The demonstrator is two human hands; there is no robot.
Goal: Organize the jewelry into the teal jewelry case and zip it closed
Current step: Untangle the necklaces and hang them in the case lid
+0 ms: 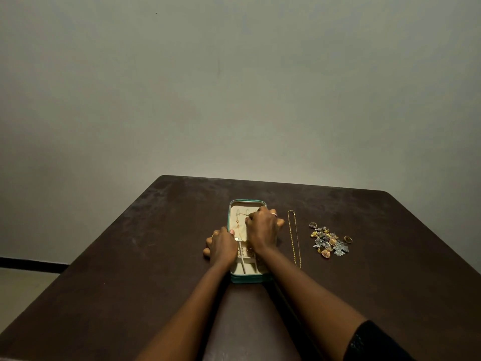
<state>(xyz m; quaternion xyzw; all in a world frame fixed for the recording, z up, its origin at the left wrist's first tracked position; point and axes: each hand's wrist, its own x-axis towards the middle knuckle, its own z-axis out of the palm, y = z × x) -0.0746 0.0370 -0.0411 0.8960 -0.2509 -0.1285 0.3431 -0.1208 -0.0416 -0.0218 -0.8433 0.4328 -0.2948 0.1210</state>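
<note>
The teal jewelry case [246,279] lies open on the dark table, its cream lining facing up. A thin gold necklace [238,224] lies in the case's far half. My left hand [221,246] grips the case's left edge at the middle. My right hand [263,229] rests over the far half with its fingertips pinched at the necklace near the lining. A long gold chain [294,238] lies straight on the table just right of the case. Farther right sits a pile of earrings and rings [329,242].
The dark brown table [130,256] stands against a plain wall, with its far edge just behind the case. A single gold ring [348,239] lies at the right side of the pile. Floor shows past the table's left edge.
</note>
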